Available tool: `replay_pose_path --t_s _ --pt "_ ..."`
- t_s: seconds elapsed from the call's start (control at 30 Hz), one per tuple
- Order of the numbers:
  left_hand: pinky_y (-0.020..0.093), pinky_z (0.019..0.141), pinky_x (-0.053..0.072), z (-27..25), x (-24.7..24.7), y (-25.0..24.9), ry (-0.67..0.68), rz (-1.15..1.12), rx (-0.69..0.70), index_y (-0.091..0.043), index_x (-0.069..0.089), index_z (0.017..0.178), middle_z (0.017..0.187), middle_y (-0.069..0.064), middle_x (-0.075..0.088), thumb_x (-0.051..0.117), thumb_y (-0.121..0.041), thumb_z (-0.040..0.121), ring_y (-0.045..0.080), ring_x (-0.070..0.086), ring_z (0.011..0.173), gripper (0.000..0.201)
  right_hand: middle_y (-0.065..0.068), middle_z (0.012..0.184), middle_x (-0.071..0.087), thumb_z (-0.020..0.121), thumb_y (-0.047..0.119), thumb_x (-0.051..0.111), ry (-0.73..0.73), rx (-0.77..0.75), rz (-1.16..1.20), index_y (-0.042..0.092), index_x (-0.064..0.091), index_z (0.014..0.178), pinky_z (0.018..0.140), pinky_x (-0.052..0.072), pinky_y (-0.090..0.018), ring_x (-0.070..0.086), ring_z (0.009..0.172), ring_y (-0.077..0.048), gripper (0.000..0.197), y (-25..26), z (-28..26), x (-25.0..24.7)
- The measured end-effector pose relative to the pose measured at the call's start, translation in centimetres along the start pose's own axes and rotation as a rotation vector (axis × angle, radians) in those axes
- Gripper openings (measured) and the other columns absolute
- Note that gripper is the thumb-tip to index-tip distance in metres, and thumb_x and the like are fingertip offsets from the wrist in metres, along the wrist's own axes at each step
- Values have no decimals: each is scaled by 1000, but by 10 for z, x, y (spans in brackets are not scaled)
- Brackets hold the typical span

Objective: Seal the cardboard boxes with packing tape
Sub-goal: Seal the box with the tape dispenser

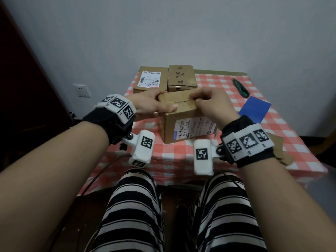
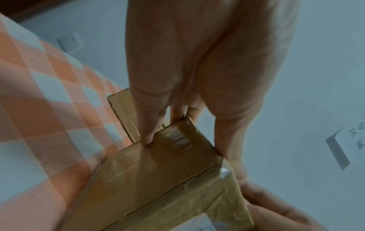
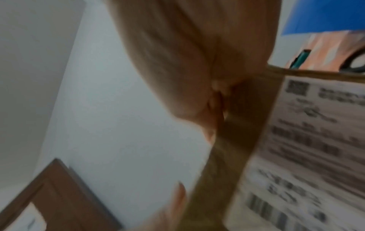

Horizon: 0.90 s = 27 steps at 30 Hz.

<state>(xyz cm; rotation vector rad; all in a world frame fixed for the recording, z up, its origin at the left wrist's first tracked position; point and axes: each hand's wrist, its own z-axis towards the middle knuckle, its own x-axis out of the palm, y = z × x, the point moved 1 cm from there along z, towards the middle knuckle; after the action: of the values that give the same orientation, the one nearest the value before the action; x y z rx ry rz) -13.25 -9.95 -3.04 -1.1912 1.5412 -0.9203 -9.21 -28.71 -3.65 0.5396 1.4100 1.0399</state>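
A taped brown cardboard box (image 1: pixel 183 115) with a shipping label on its near face stands on the checked tablecloth (image 1: pixel 272 142). My left hand (image 1: pixel 164 100) grips its left end, thumb flat along the top and fingers round the far side; the left wrist view shows that hand (image 2: pixel 193 157) spanning the box (image 2: pixel 158 179). My right hand (image 1: pixel 195 100) rests on the top with fingers curled, thumb and forefinger pinched at the glossy tape over the seam. The right wrist view is blurred and shows curled fingers (image 3: pixel 213 107) against the box (image 3: pixel 237 140).
Two more cardboard boxes (image 1: pixel 151 79) (image 1: pixel 181 77) stand side by side just behind the near one. At the right lie a green utility knife (image 1: pixel 240 88) and a blue card (image 1: pixel 254 109). A dark ring-shaped thing (image 3: pixel 355 64) shows past the box in the right wrist view.
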Motion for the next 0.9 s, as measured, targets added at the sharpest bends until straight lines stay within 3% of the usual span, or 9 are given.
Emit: replay_pose_path --t_s 0.07,0.17,0.27,0.47,0.57,0.7,0.77,0.83,0.9 --pt "37 98 48 3 1 -2 -5 79 -27 -16 43 138 123 7 59 75 -19 77 22 58 113 69 20 97 60 93 13 54 -35 3 -46 37 68 89 103 44 -44 57 112 -16 29 0 3 3" --pt "36 91 47 4 5 -4 -92 152 -55 -24 46 133 119 2 60 66 -17 90 19 56 110 48 17 100 61 92 34 63 -36 -5 -42 29 69 102 101 47 -42 57 106 -11 12 0 1 5" --pt "34 86 47 7 7 -4 -118 133 -65 -23 44 135 112 0 59 64 -15 91 17 55 106 49 15 98 63 73 50 79 -55 -35 -38 25 69 103 98 48 -44 60 101 -10 40 -1 -2 5" --pt "28 85 50 8 6 -7 -36 181 -97 -14 35 138 121 5 56 63 -17 92 18 57 106 54 11 107 62 88 25 70 -47 -49 -77 26 69 107 98 49 -42 58 108 -13 19 2 3 7" --pt "35 106 40 5 4 -12 24 300 -145 -14 24 147 138 6 48 55 -28 96 22 49 123 61 11 107 61 96 9 52 -41 -20 -75 27 70 102 97 50 -39 57 109 -15 26 4 1 3" --pt "44 107 41 -3 -1 -20 -51 420 -137 -27 17 152 149 3 38 38 -37 102 24 41 133 55 7 107 62 95 -5 41 17 93 88 21 70 104 74 50 -21 59 95 -9 40 11 1 -12" --pt "47 99 47 -6 -5 -25 -18 395 -139 -32 13 151 151 1 35 51 -54 90 25 42 132 75 8 104 62 94 -3 54 -4 144 252 23 69 100 73 52 -21 60 93 -7 30 17 1 -26" --pt "44 93 50 -10 -5 -32 37 401 -130 -37 9 151 151 -2 34 71 -67 59 26 43 130 115 8 110 64 86 1 69 -95 102 285 21 68 104 87 50 -23 60 105 -9 27 18 4 -41" --pt "45 90 50 -11 -4 -35 49 496 -116 -43 9 148 149 -2 35 89 -57 38 27 44 128 137 5 126 58 84 1 71 -85 81 183 21 64 120 87 45 -19 55 111 -9 42 17 6 -51"
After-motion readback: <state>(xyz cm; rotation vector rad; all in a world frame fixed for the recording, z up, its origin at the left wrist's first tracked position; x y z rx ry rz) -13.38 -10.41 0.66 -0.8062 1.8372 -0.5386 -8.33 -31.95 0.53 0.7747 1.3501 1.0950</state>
